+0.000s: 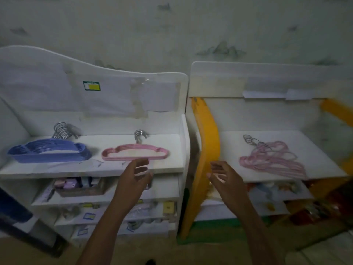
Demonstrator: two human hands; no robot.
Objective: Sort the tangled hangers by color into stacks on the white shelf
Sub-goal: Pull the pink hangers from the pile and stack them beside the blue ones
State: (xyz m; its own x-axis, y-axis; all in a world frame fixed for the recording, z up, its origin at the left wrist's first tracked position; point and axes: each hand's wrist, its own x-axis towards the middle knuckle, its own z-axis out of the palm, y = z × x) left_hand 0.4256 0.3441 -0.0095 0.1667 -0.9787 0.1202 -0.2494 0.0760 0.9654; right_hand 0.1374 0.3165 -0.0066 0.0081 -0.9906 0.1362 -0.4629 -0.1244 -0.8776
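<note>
A stack of blue hangers (49, 152) lies at the left of the white shelf (91, 168), metal hooks pointing back. To its right sits a smaller stack of pink hangers (135, 152). A tangled heap of pink hangers (273, 158) lies on the top of the right-hand shelf unit (315, 150). My left hand (136, 174) hovers just in front of the pink stack, fingers loosely spread, holding nothing. My right hand (222, 175) hangs in the gap between the two units, fingers relaxed and empty, left of the tangled heap.
A yellow curved side panel (205, 150) of the right unit stands between the two shelf tops. Lower shelves hold a basket of small items (80, 187) and packets. A dark object (15, 211) sits at the lower left. The wall rises behind both units.
</note>
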